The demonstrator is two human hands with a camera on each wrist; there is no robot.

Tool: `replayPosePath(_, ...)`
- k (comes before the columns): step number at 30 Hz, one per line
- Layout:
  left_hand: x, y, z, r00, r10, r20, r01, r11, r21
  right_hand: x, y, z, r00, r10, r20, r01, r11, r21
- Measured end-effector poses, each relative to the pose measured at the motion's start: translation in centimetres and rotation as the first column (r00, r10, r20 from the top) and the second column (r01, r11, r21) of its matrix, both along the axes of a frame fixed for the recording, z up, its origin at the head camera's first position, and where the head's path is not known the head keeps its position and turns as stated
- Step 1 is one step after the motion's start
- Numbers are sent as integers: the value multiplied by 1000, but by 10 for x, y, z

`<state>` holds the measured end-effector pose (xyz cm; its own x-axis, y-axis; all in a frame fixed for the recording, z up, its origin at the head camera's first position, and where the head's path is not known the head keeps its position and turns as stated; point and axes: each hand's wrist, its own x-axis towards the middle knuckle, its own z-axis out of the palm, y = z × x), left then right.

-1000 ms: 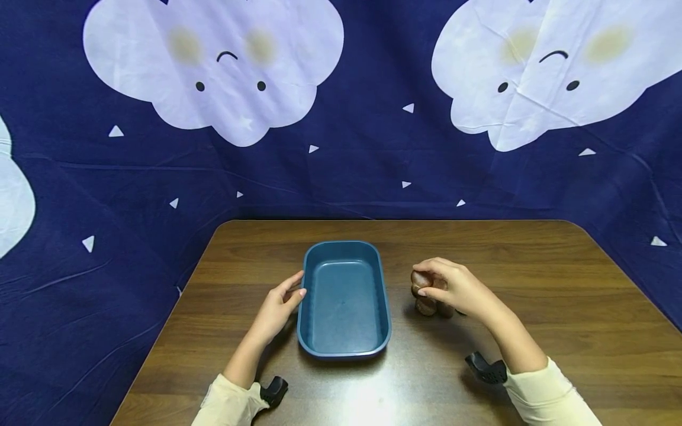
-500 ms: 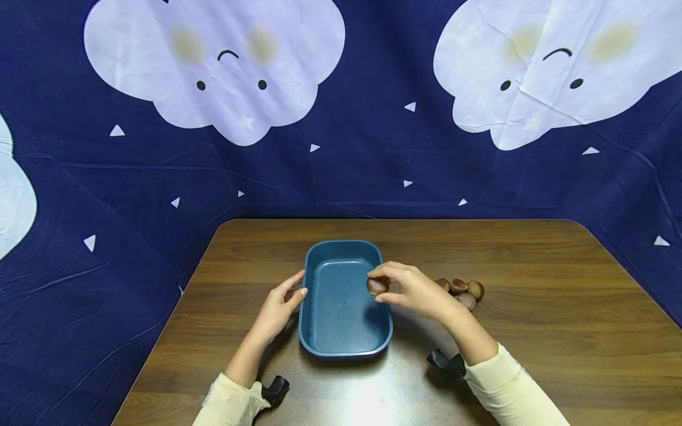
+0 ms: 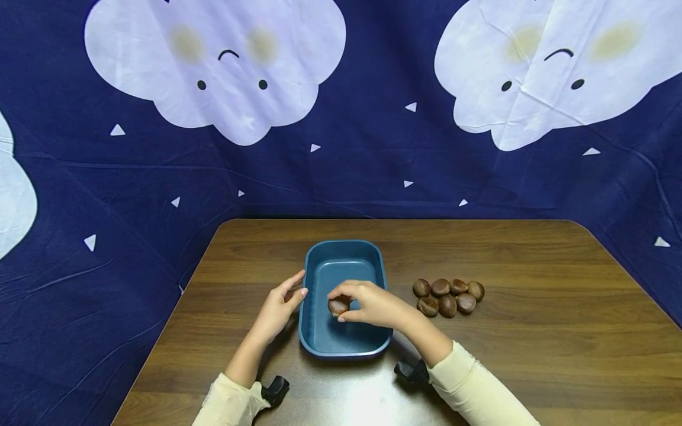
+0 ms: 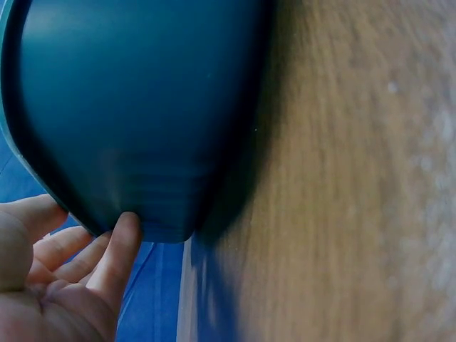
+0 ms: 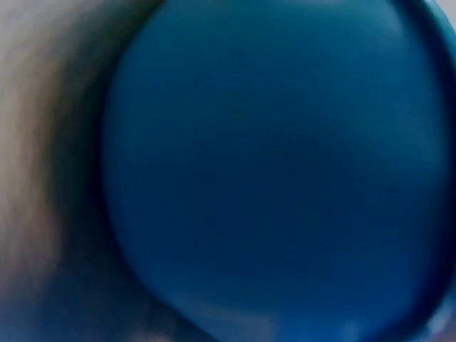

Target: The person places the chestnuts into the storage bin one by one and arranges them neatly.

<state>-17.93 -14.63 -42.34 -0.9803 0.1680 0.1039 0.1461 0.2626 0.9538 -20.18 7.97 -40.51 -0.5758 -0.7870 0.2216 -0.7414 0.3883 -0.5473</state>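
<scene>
Between thumb and fingers my right hand (image 3: pixel 367 303) pinches a shiny brown chestnut (image 3: pixel 338 305) over the inside of the blue rectangular tray (image 3: pixel 343 355). My left hand (image 3: pixel 279 305) is at the tray's left side, its fingertips touching the wall and rim. Seen close in the left wrist view, the fingers (image 4: pixel 117 260) rest against the outside of the tray (image 4: pixel 142 107) without wrapping round it. In the right wrist view the tray (image 5: pixel 271 171) fills a blurred picture, and neither the right hand nor its chestnut can be made out.
Several chestnuts (image 3: pixel 447 306) lie in two rough rows on the wooden table (image 3: pixel 533 343), right of the tray. Behind the table hangs a dark blue cloth (image 3: pixel 373 165) with clouds. Each wrist carries a black camera mount (image 3: pixel 412 371).
My right hand has carried the chestnut leftward from beside the other chestnuts, across the tray's right rim to above its middle. The left hand stays at the left rim.
</scene>
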Motion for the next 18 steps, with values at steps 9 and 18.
replayPosePath(9,-9,-4,-19,999,-5,-46,5,1000,-3,2,-21,-16,996,65,69,-71,994,88)
replayPosePath(18,-7,-3,-16,1000,2,-17,-1,1000,12,2,-27,-25,993,56,101,-72,984,166)
